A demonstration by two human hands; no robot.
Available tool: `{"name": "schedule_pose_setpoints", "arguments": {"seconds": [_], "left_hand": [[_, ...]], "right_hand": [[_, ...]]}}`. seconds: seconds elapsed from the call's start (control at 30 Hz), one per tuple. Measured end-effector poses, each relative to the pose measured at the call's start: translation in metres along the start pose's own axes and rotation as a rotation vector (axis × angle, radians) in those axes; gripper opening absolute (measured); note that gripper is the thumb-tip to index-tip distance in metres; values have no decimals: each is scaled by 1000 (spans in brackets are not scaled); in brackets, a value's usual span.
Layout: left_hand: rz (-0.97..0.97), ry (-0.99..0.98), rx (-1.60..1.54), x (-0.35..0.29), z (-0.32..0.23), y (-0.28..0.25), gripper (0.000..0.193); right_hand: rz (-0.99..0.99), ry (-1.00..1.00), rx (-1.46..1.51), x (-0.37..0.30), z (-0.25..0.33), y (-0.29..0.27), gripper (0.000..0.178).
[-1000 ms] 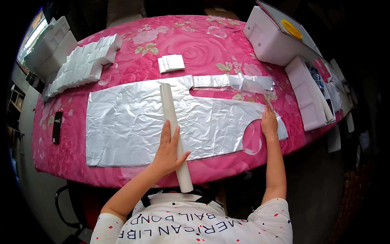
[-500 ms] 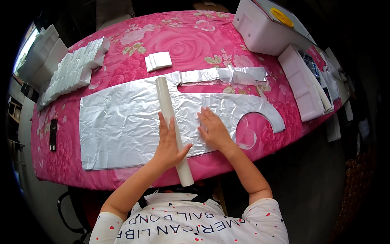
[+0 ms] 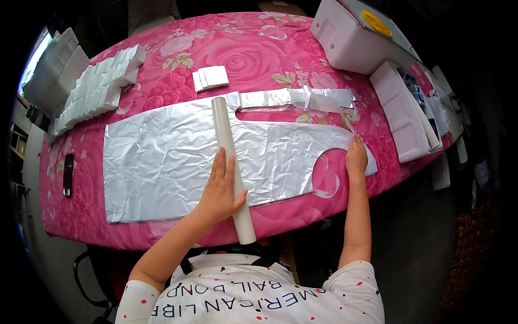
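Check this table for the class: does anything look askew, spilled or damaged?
Nothing looks obviously spilled or torn. The one slightly odd thing is the silvery sheet: it is creased, not smooth, on both sides of the pale tube under the left hand.

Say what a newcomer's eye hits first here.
The shiny silver sheet, spread across the middle of the pink rose-print tablecloth. Next, the pale tube lying across it under the left hand, with the right hand at the sheet's right end. Then the row of white packets at upper left.
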State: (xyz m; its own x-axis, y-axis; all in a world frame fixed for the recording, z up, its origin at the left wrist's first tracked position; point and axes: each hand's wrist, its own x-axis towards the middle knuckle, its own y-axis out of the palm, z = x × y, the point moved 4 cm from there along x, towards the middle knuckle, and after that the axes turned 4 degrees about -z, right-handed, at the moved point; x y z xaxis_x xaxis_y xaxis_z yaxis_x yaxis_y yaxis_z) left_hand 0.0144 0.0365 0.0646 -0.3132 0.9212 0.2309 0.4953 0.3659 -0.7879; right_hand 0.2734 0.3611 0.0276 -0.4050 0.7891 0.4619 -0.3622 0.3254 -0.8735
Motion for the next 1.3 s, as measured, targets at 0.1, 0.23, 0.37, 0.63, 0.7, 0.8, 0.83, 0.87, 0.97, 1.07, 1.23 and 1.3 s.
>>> {"name": "schedule_pose_setpoints", "arguments": {"seconds": [0.1, 0.23, 0.37, 0.63, 0.7, 0.8, 0.83, 0.87, 0.97, 1.07, 1.23, 1.3], "left_hand": [[-16, 22, 7, 2, 2, 0, 86], [-5, 13, 2, 3, 2, -2, 86], [13, -14, -11, 1, 3, -2, 85], [-153, -67, -276, -7, -23, -14, 72], [-146, -361, -801, -10, -19, -16, 58], [3, -643, -1251, -8, 1, -15, 38], [41, -670, -1269, -11, 9, -16, 28], [79, -700, -1260, -16, 16, -17, 27], [131, -785, -1254, -27, 26, -17, 28], [94, -814, -1239, -30, 26, -16, 27], [133, -803, -1097, -27, 29, -12, 26], [136, -795, -1171, -29, 32, -7, 29]], "right_hand": [[-52, 0, -12, -1, -2, -3, 25], [-191, -86, -26, -4, 25, -32, 9], [-349, -295, 165, -14, 98, -85, 16], [391, -69, 1054, -84, 243, -102, 14], [465, -177, 1080, -100, 266, -105, 14], [564, -258, 1188, -117, 282, -110, 21], [593, -267, 1252, -120, 286, -110, 24], [566, -266, 1244, -121, 285, -107, 26], [488, -214, 1211, -120, 280, -100, 25], [481, -162, 1074, -119, 282, -104, 17], [449, -80, 1091, -121, 286, -95, 17], [500, -7, 1155, -123, 283, -85, 17]]}}
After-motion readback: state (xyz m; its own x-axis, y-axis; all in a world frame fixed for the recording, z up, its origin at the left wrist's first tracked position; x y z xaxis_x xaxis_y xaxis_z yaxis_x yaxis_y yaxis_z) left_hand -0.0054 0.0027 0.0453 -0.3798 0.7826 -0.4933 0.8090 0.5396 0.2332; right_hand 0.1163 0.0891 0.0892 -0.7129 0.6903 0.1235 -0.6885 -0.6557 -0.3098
